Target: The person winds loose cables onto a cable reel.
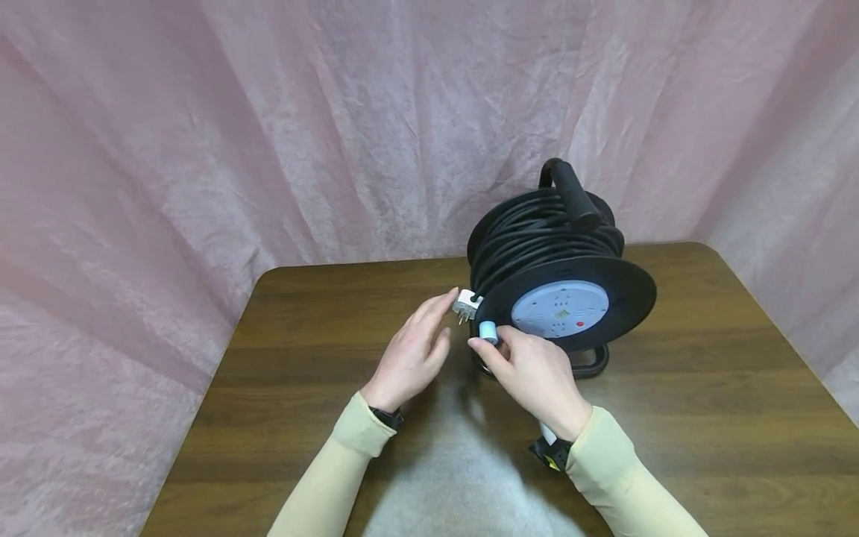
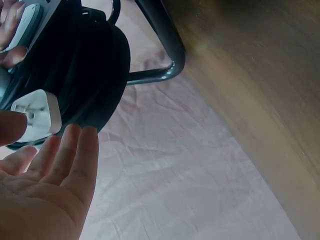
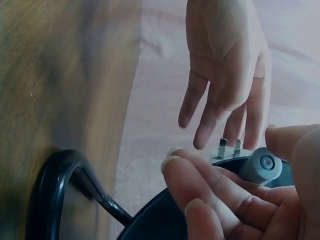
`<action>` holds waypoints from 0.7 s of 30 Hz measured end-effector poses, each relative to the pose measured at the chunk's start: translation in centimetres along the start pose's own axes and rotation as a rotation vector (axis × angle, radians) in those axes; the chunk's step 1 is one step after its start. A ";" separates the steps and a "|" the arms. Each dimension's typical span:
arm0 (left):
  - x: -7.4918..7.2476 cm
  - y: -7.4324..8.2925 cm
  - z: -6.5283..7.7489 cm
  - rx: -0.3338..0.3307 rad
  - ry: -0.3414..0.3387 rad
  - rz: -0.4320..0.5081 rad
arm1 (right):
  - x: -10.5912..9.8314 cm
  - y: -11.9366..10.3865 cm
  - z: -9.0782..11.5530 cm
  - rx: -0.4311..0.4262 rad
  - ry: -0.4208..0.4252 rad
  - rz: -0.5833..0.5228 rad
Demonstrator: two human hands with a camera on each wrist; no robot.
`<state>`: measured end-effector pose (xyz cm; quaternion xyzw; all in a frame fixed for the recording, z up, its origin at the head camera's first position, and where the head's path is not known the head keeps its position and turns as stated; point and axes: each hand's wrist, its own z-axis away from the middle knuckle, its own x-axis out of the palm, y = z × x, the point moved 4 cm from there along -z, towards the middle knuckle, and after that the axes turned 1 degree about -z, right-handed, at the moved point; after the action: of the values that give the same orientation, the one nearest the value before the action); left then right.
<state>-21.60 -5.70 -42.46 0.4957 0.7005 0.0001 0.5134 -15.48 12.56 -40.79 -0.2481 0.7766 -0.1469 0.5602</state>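
Observation:
A black cable reel (image 1: pixel 565 302) stands on the table, wound with black cable (image 1: pixel 530 231), with a pale blue socket panel (image 1: pixel 560 307) on its side. My right hand (image 1: pixel 540 369) is at the reel's light blue winding knob (image 1: pixel 488 332), holding it between thumb and curled fingers, as the right wrist view shows the knob (image 3: pixel 262 166) from its end. A white plug (image 1: pixel 467 304) with metal pins hangs at the reel's left rim. My left hand (image 1: pixel 416 347) has its fingers extended, fingertips right at the plug (image 2: pixel 42 117); the thumb overlaps it in the left wrist view.
The reel has a black carrying handle (image 1: pixel 573 198) on top and a tubular black foot (image 1: pixel 592 364) below. Brown wooden table (image 1: pixel 302 373) lies under everything, and a pink curtain (image 1: pixel 335 149) hangs behind its far edge.

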 end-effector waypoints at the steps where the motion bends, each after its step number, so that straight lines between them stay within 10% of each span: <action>1: -0.1 0.0 0.2 -0.014 -0.001 -0.002 | -0.1 0.0 0.2 0.012 -0.011 -0.001; 11: -4.1 -2.4 3.8 -0.076 0.013 -0.176 | -4.3 2.9 4.6 0.012 -0.042 0.015; 18: -10.5 -6.5 6.8 -0.141 -0.043 -0.448 | -12.6 10.6 5.7 -0.031 0.278 0.118; 21: -12.5 -8.8 7.4 -0.242 -0.109 -0.536 | -15.2 14.9 4.6 0.075 0.244 0.176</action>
<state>-22.61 -22.66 -41.42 0.2276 0.7725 -0.0786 0.5875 -10.61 33.59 -37.74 -0.1384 0.8516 -0.1554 0.4811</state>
